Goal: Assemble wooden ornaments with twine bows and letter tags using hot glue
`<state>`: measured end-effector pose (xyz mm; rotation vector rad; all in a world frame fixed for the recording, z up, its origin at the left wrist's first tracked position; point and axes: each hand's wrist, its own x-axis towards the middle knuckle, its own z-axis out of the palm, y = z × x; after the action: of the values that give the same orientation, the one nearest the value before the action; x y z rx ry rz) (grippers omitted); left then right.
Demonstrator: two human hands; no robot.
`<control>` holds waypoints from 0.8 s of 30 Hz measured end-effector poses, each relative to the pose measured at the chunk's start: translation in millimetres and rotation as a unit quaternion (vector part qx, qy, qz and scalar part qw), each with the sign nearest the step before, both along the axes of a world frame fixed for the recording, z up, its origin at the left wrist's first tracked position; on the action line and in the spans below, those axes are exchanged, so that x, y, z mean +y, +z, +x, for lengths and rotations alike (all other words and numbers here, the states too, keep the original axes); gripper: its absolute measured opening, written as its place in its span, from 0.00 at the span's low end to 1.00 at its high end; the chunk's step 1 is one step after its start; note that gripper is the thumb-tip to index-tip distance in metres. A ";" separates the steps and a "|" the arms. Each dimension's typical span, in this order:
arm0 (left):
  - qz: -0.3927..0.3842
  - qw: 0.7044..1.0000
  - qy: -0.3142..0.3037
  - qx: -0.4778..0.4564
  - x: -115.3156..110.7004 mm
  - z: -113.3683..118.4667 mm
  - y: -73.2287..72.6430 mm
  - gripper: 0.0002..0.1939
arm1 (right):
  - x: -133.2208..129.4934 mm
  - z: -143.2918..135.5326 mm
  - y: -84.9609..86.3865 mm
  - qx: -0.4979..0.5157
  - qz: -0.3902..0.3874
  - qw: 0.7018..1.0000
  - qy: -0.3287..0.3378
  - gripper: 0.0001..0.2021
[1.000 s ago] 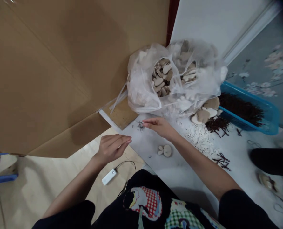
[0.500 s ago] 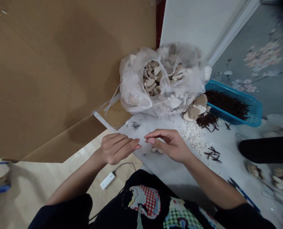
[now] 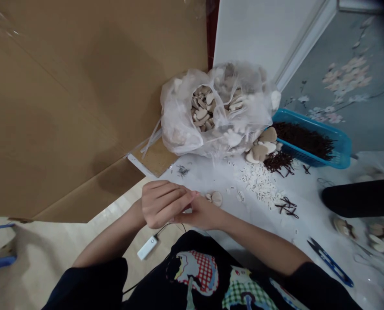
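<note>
My left hand (image 3: 167, 203) is closed, its fingers bent and pressed together, and it overlaps my right hand (image 3: 201, 213) in front of my body. The right hand's fingertips are tucked behind the left one, curled in a pinch as far as they show. Whatever lies between the fingers is hidden or too small to make out. Just beyond the right hand, small round beige pieces (image 3: 216, 198) lie on the white table covering (image 3: 204, 172). A little cluster of thin dark bits (image 3: 182, 171) is on the covering farther off.
A translucent bag (image 3: 182, 125) of beige and white padded shapes stands at the back. Right of it are a blue basket (image 3: 343, 155) of brown cords, small white pieces (image 3: 259, 181) and brown bows (image 3: 287, 209). Blue thread snips (image 3: 330, 262) lie near a black cylinder (image 3: 360, 198). Cardboard (image 3: 65, 107) rises left.
My right hand has moved left and closer to my body, so the two hands now overlap. The round pieces beside it show more fully. The view has shifted slightly.
</note>
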<state>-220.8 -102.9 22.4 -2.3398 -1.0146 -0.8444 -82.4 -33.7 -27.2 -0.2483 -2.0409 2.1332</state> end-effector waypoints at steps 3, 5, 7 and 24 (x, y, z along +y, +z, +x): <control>-0.013 1.000 0.016 0.012 -0.9 -0.1 2.5 0.10 | -2.4 -3.0 2.3 -0.011 -0.036 0.998 0.057 0.05; -0.022 0.999 0.033 0.011 -1.2 -1.5 0.9 0.10 | -1.8 -0.9 -1.1 -0.021 -0.054 0.995 0.077 0.13; -0.010 0.999 0.039 0.001 -0.4 -3.2 -2.7 0.10 | 0.4 3.0 -6.0 -0.013 -0.058 0.996 0.066 0.14; 0.028 0.955 0.242 -0.169 -13.8 -48.4 -46.5 0.08 | 91.0 55.2 -25.3 -0.060 -0.276 0.934 -0.218 0.10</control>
<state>-269.1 -116.7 -24.1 -1.8052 -1.5962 -1.0638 -27.2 57.3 -52.5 -0.8375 -1.2180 2.3641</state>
